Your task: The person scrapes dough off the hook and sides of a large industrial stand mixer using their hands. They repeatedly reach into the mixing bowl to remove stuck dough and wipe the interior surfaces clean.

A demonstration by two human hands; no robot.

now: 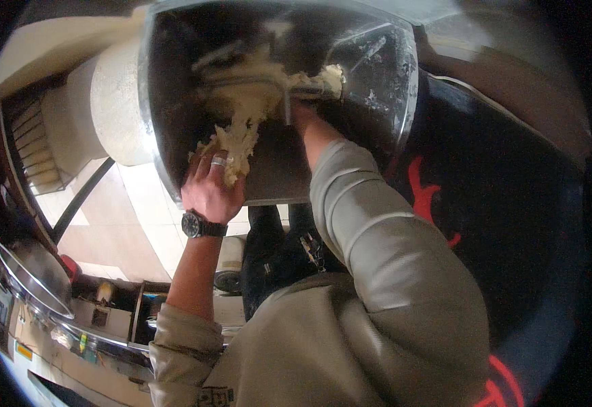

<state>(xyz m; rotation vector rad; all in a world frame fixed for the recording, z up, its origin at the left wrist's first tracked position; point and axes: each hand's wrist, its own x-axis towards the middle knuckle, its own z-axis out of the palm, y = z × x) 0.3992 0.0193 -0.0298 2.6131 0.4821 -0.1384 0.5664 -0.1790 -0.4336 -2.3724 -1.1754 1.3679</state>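
A metal mixing trough [270, 178] of a dough mixer lies before me, its inner walls streaked with flour. Pale, ragged dough [245, 127] clings around the bent metal agitator bar [288, 106] and trails down towards the near left side. My left hand [213, 183], with a ring and a black wristwatch, grips the lower end of that trailing dough. Deeper in the trough, my right hand [306, 114] reaches in below the bar, close to a dough-caked shaft [332, 81] by the right wall. Its fingers are hidden in shadow and behind the bar.
A white rounded housing [120, 102] adjoins the trough on the left. Dark panels with red markings [421, 188] stand close on my right. Behind me to the left are a large metal bowl [34, 277] and a cluttered counter [107, 351]. Light floor tiles [138, 213] show below.
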